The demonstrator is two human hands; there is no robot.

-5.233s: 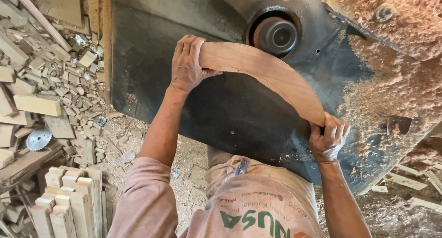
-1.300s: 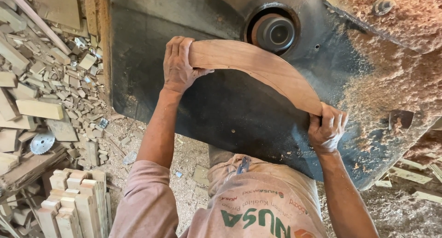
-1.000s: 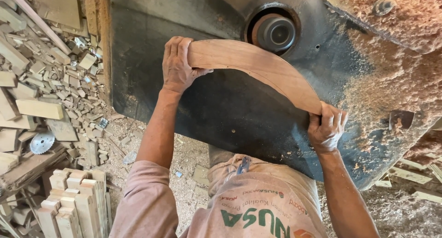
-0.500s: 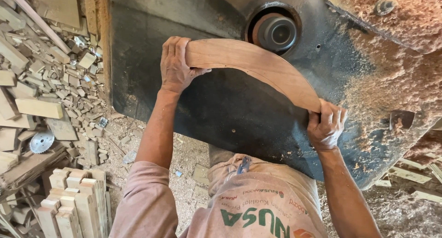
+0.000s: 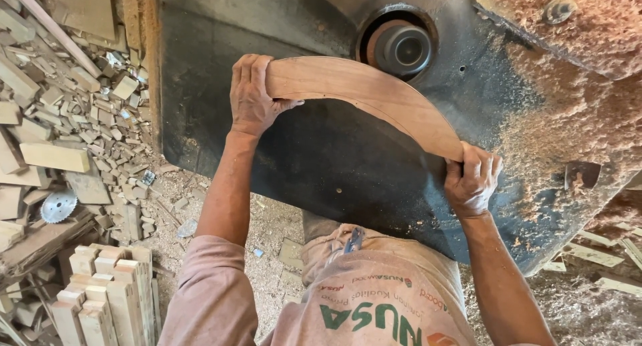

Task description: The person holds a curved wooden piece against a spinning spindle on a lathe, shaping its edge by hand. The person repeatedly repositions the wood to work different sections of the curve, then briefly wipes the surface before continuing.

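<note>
Both hands are on the curved wooden piece (image 5: 364, 98), a flat, arched strip of reddish-brown wood lying across the dark metal counter (image 5: 314, 158) of the machine. The left hand (image 5: 253, 97) has its fingers (image 5: 249, 68) wrapped over the strip's left end, thumb tucked along the lower edge, gripping it firmly. The right hand (image 5: 473, 180) is clamped on the opposite end, fingers curled over the tip where the arc drops toward the person's body. The top of the arch sits just beside the round spindle (image 5: 401, 48), which rises out of a circular opening in the counter (whether wood and spindle actually touch cannot be told from this angle). Thick reddish sawdust (image 5: 575, 112) is heaped over the right side of the counter, and a small dark metal part (image 5: 582, 175) pokes out of it. Off to the left, the floor is littered with wood offcuts (image 5: 73, 98), a small circular saw blade (image 5: 59, 205) lies among them, and a bundle of cut wooden sticks (image 5: 107, 296) stands upright near the person's left elbow.
</note>
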